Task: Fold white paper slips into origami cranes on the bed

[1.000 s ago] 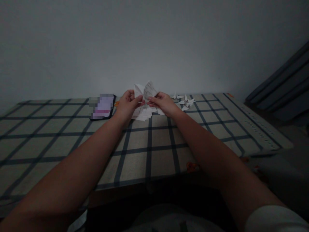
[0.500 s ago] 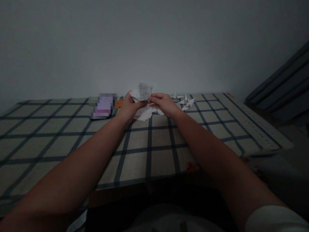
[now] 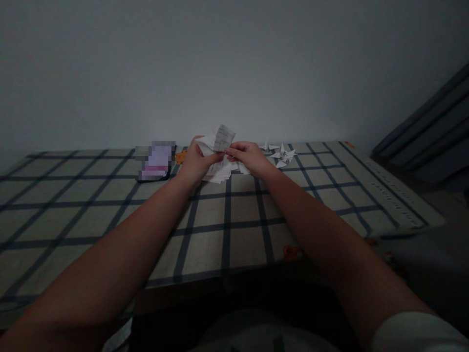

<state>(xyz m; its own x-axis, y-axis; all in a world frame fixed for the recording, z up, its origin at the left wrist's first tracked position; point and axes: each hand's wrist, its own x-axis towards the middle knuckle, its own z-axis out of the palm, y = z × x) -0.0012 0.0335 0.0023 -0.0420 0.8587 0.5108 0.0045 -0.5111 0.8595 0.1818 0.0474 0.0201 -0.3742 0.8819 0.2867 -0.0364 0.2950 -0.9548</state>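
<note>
A table (image 3: 330,195) spreads out under a beige cloth crossed by dark grid lines, pushed against a plain pale wall (image 3: 234,63) in dim light. At 3 o'clock, off the table's edge, dark slanted boards (image 3: 432,132) lean in the corner.

Both arms reach to the far 12 o'clock edge of the table. The left hand (image 3: 196,164) and the right hand (image 3: 249,157) meet there, and each pinches the paper sheet (image 3: 220,139) between thumb and fingers, holding it just above the cloth. Under the hands lies a loose pile of papers (image 3: 220,175). A phone (image 3: 156,161) rests flat at 9 o'clock from the left hand; small folded paper figures (image 3: 284,155) sit at 3 o'clock from the right hand.

A second ago the sheet stood open in two wide lobes. Now it is gathered into one narrower flap, and it has tipped toward 1 o'clock since half a second ago. The hands have hardly shifted.

The sheet is thin, white, creased and faintly printed. The figures are pointed and winged. The cloth looks woven and matte, with a small orange mark (image 3: 291,252) near its 6 o'clock edge.
</note>
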